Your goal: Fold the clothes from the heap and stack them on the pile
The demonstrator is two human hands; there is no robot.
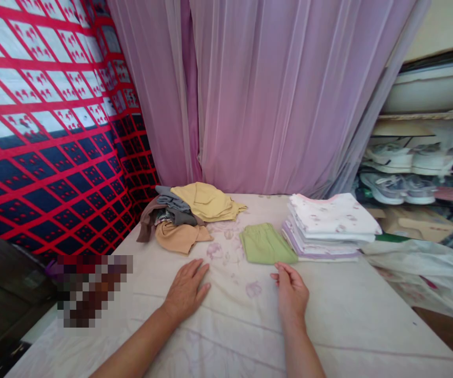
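My left hand lies flat on the light, flower-printed sheet, its fingers stretched out and holding nothing. Just short of the near edge of a folded green pair of shorts is my right hand. Its fingers are curled together with nothing seen in them; whether the fingertips touch the shorts I cannot tell. Right beside the shorts rises a neat stack of folded clothes, white with prints on top and some lilac lower down. Farther left is a loose heap with a yellow garment, an orange garment and grey pieces.
Behind the sheet hangs a purple curtain, and a red-and-dark patterned cloth covers the left side. A rack with shoes and a cardboard box stands at the right, near crumpled clear plastic. A lower-left patch is pixelated.
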